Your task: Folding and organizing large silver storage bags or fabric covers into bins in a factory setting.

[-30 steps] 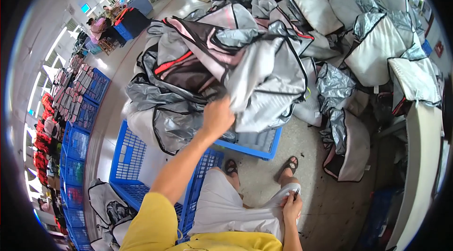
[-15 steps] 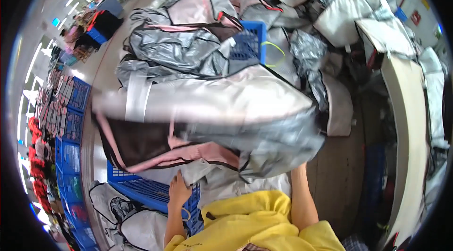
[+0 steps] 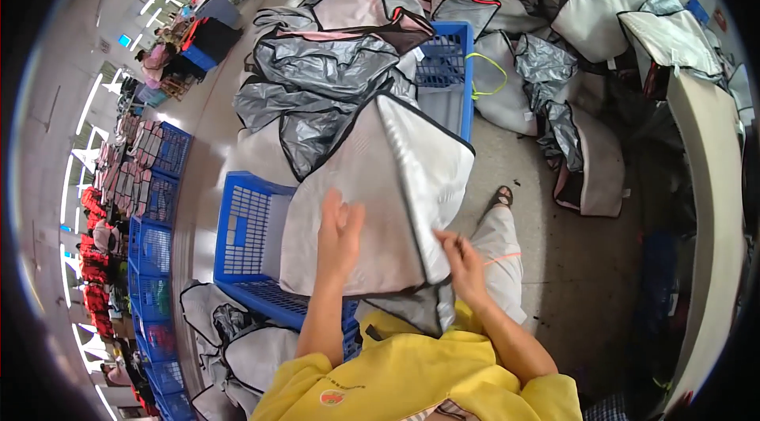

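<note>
A pale grey sewn fabric piece (image 3: 352, 199) with black-bound edges and a silvery side lies in front of me. It covers part of the near blue crate, and its lower end reaches my lap. My left hand (image 3: 339, 239) is over the pale grey face with its fingers spread, holding nothing. At the right, my right hand (image 3: 463, 267) pinches the piece's edge, beside the white flap (image 3: 427, 176). A crumpled silvery part (image 3: 427, 309) hangs at the near end. Whether the left palm touches the cloth, I cannot tell.
The near blue crate (image 3: 241, 223) stands to the left, with a far blue crate (image 3: 467, 96) beyond. Silver-grey covers (image 3: 324, 65) are heaped ahead, and more (image 3: 598, 25) lie at the far right. Stacked blue crates (image 3: 150, 263) line the left. A pale board-like edge (image 3: 708, 207) rises at the right.
The fabric piece, blurred and held wide with its dark, pink-edged opening toward me, has come down and lies flatter. My left hand has moved up onto it; my right hand now shows at its edge.
</note>
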A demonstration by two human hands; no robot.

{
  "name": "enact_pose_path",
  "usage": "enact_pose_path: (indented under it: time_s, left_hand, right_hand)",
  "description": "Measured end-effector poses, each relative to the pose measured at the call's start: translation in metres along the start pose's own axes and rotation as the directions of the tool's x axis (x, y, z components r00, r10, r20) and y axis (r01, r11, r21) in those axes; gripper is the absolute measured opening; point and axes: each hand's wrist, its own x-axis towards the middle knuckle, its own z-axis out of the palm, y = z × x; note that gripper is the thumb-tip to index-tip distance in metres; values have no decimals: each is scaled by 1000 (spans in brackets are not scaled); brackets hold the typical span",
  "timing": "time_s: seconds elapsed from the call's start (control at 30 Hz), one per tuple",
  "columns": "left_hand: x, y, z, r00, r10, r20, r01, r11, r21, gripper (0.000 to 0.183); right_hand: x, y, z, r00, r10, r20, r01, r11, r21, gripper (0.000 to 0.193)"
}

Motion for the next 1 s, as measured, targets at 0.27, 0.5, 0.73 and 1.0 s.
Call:
enact_pose_path:
  time_s: [0.27, 0.5, 0.73, 1.0]
  left_hand:
    - [-12, 43, -24, 923, -176, 341, 126, 978, 165, 69]
    - [-10, 41, -50, 993, -116, 29, 105, 962, 254, 18]
    - [0, 167, -234, 992, 53, -110, -34, 986, 165, 13]
    - [-18, 137, -382, 817, 348, -461, -417, 908, -52, 43]
  right_hand:
    - [-28, -24, 24, 907, -267, 325, 313, 945, -98, 29]
    - [-31, -3, 24, 924, -190, 331, 150, 979, 140, 26]
    - [-37, -47, -3, 980, 194, 34, -190, 892, 410, 37]
    - [-28, -96, -10, 988, -116, -102, 151, 862, 483, 40]
